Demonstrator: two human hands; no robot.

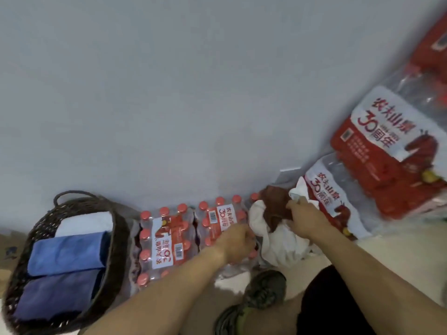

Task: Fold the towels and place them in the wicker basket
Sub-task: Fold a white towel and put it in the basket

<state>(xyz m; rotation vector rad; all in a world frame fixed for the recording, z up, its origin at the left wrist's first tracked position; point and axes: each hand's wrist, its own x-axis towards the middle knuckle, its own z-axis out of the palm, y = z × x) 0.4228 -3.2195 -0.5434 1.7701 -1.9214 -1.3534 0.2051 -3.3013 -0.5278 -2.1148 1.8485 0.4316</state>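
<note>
A dark wicker basket stands at the lower left and holds three folded towels: a white one, a light blue one and a dark blue one. A brown towel lies crumpled on a heap of white towels by the wall. My right hand grips the brown towel at its right edge. My left hand hovers with curled fingers at the left side of the white heap, above a water pack; whether it holds cloth is hidden.
Two shrink-wrapped packs of red-capped water bottles lie between the basket and the towel heap. More packs are stacked at the right against the grey wall. My shoe and dark shorts sit just below the heap.
</note>
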